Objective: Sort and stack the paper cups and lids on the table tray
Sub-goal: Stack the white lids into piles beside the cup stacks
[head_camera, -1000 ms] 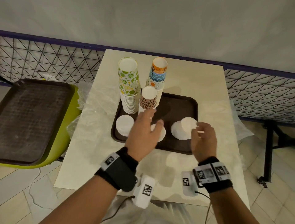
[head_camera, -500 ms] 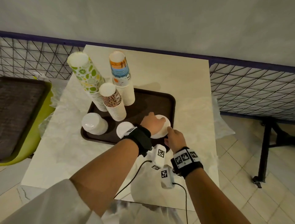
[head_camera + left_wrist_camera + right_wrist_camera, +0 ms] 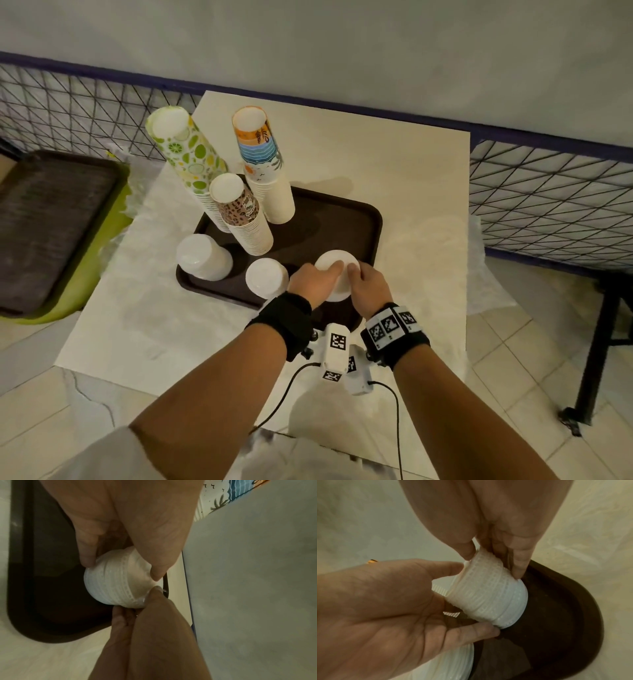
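Note:
On the front right of the dark brown tray (image 3: pixel 325 219) stands a stack of white ribbed lids (image 3: pixel 337 270) (image 3: pixel 116 580) (image 3: pixel 491 592). My left hand (image 3: pixel 315 279) (image 3: pixel 121 569) grips its left side with thumb and fingers. From the right, my right hand (image 3: pixel 368 282) (image 3: pixel 493 565) pinches the stack's top. Two other white lid stacks (image 3: pixel 203 257) (image 3: pixel 267 277) stand at the tray's front left. Behind them rise three cup stacks: lime-patterned (image 3: pixel 185 154), beach-patterned (image 3: pixel 263 161) and leopard-patterned (image 3: pixel 239 212).
The tray sits on a cream table (image 3: pixel 394 164) with clear plastic film (image 3: pixel 442 236) at its right. A second dark tray (image 3: pixel 51 222) lies on a green seat at the left. Wire mesh fencing (image 3: pixel 548 205) runs behind, and a black metal leg (image 3: pixel 596 342) stands right.
My left hand moved right from the middle lid stack to the right one. My right hand closed in, so both now hold that stack. The head view shifted right.

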Demonstrator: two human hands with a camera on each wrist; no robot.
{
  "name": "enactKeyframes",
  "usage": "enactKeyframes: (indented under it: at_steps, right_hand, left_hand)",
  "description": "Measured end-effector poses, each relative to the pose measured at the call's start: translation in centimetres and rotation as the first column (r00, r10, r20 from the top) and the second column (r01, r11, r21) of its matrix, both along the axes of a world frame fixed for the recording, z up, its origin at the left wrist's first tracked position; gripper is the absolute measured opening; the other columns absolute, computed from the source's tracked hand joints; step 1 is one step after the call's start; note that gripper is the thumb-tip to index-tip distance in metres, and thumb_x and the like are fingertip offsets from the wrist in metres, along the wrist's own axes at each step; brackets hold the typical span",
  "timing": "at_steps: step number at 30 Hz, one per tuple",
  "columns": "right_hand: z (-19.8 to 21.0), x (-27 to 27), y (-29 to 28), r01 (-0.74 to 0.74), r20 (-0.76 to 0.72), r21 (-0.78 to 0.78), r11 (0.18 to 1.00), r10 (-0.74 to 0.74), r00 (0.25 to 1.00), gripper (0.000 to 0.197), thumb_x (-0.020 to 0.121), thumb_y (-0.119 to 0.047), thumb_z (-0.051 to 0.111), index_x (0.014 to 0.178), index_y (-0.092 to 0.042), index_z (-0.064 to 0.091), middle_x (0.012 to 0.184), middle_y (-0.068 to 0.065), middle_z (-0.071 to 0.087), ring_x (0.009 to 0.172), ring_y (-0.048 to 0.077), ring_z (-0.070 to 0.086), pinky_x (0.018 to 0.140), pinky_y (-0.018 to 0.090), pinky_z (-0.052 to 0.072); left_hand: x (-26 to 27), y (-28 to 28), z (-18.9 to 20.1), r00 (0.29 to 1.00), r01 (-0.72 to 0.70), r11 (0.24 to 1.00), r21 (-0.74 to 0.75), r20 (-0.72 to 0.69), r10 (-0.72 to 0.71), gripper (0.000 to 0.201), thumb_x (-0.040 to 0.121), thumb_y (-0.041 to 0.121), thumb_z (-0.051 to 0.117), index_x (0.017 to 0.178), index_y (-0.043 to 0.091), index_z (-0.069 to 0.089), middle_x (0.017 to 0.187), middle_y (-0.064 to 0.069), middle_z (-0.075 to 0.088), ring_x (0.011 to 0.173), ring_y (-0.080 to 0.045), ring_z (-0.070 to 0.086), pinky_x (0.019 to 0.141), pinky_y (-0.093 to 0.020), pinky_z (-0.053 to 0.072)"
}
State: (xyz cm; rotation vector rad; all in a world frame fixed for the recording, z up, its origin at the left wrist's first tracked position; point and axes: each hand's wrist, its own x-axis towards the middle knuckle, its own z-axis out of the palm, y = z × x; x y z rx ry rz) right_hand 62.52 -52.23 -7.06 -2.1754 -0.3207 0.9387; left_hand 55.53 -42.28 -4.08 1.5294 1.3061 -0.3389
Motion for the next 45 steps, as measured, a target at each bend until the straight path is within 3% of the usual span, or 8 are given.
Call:
enactKeyframes:
  at_steps: [3,7,10,19,31,37,42,45]
  right_hand:
    - [-0.2,0.2,0.1,-0.047,-0.017,0.003,0.999,0.047,0.999,0.049,0.105,-0.043,0.035,0.140,-0.015,0.054,0.135,0.012,0.061,0.122,0.030,0.057,0.102,0.040,0.046]
    - [-0.1,0.7,0.3,-0.030,-0.075,0.027,0.999,0.032,0.997,0.048,0.107,-0.037,0.033,0.144,-0.013,0.051,0.140,0.013,0.057,0.126,0.031,0.054,0.106,0.039,0.042]
    - [-0.3,0.9,0.3,-0.026,-0.097,0.043,0.999,0.030,0.995,0.047,0.107,-0.034,0.033,0.145,-0.011,0.049,0.140,0.014,0.056,0.127,0.031,0.053,0.105,0.036,0.042]
    - [-0.4,0.9,0.2,-0.058,-0.085,0.062,0.996,0.064,0.994,0.047,0.107,-0.037,0.033,0.144,-0.013,0.050,0.140,0.012,0.057,0.127,0.029,0.053,0.100,0.032,0.040]
    - [1.1,1.1,-0.1,0.075,-0.192,0.139,0.987,-0.048,0.980,0.051,0.106,-0.037,0.039,0.154,-0.020,0.034,0.159,0.006,0.036,0.145,0.026,0.035,0.120,0.044,0.031]
    - [2.3,1.4,-0.8,0.060,-0.128,0.138,0.989,-0.043,0.991,0.050,0.105,-0.032,0.043,0.153,-0.018,0.037,0.158,0.005,0.038,0.145,0.024,0.035,0.117,0.035,0.030]
    - [4.4,2.8,-1.9,0.035,0.058,0.092,0.995,-0.041,0.997,0.051,0.101,-0.033,0.049,0.151,-0.021,0.042,0.154,0.006,0.044,0.141,0.025,0.042,0.110,0.034,0.033]
    - [6.9,3.7,-1.9,0.026,0.180,0.104,0.994,-0.044,0.983,0.052,0.100,-0.029,0.052,0.150,-0.020,0.041,0.154,0.007,0.043,0.142,0.026,0.039,0.112,0.037,0.033]
  left_hand:
    - [-0.4,-0.4,0.2,1.000,0.013,0.999,0.047,-0.027,-0.012,0.078,0.097,0.066,0.047,0.149,0.007,0.044,0.140,-0.015,0.058,0.123,-0.032,0.059,0.093,-0.035,0.047]
    - [-0.8,-0.3,-0.1,1.000,0.028,0.998,0.054,0.010,-0.029,0.062,0.103,0.052,0.045,0.137,0.001,0.053,0.137,-0.024,0.058,0.125,-0.041,0.057,0.106,-0.049,0.046]
    - [-0.7,0.0,0.0,1.000,-0.004,1.000,0.018,0.012,0.004,0.055,0.104,0.045,0.048,0.138,0.002,0.053,0.136,-0.017,0.060,0.120,-0.034,0.058,0.097,-0.040,0.046]
    - [-1.1,-0.4,0.3,0.994,-0.108,0.994,-0.020,-0.001,0.108,0.063,0.098,0.054,0.053,0.140,0.007,0.055,0.127,-0.009,0.064,0.110,-0.023,0.057,0.090,-0.034,0.042]
    - [-1.5,-0.8,1.2,0.991,-0.125,0.992,-0.031,0.052,0.127,0.061,0.100,0.055,0.048,0.138,0.007,0.056,0.126,-0.009,0.063,0.108,-0.022,0.054,0.090,-0.034,0.038]
    - [-2.4,-0.9,2.5,0.998,0.003,0.997,0.079,0.061,-0.008,0.056,0.098,0.051,0.054,0.128,0.005,0.056,0.109,-0.008,0.065,0.098,-0.022,0.060,0.084,-0.035,0.042]
    - [-4.3,-0.2,5.6,0.959,0.268,0.938,0.218,0.032,-0.282,0.071,0.100,0.052,0.050,0.157,0.014,0.035,0.154,-0.008,0.048,0.139,-0.028,0.048,0.113,-0.039,0.040]
    - [-6.0,0.8,7.9,0.941,0.259,0.867,0.424,0.092,-0.326,0.056,0.099,0.051,0.054,0.149,0.026,0.049,0.144,-0.001,0.055,0.125,-0.017,0.055,0.104,-0.032,0.044]
